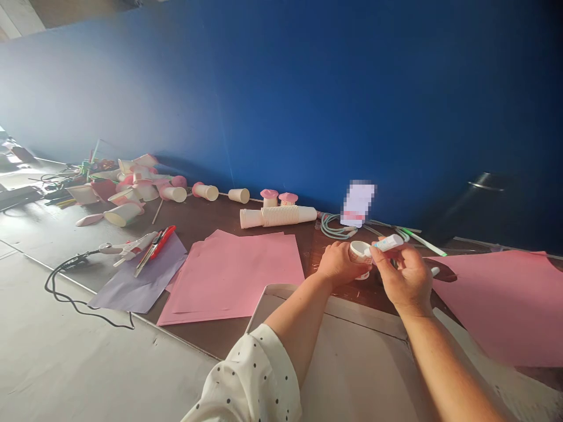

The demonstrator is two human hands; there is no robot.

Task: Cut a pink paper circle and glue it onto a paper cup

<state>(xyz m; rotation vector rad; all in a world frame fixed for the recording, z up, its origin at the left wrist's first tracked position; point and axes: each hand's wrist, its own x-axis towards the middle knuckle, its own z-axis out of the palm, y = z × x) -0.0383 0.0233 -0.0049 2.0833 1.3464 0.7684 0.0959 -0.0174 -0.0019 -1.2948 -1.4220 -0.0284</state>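
My left hand [336,264] is closed around a small white paper cup [360,249], its mouth tilted up towards me. Faint printed or drawn marks show on the side of the cup. In my right hand [407,275] is a small white tube with blue print [388,242], pinched between thumb and fingers. The tube's narrow end is at the cup's rim; I cannot tell whether it touches. Behind the cup lie a coiled pale cable [336,227] and a blurred white card or screen [358,204].
Pink sheets [246,269] lie left, with another pink sheet [505,299] right. A cup stack [281,217] lies near two pink-topped cups [288,200]. Further left are a red cutter [160,243], a glue gun [129,246] and pink-and-white cup pieces [125,212]. A blue panel [281,105] rises behind.
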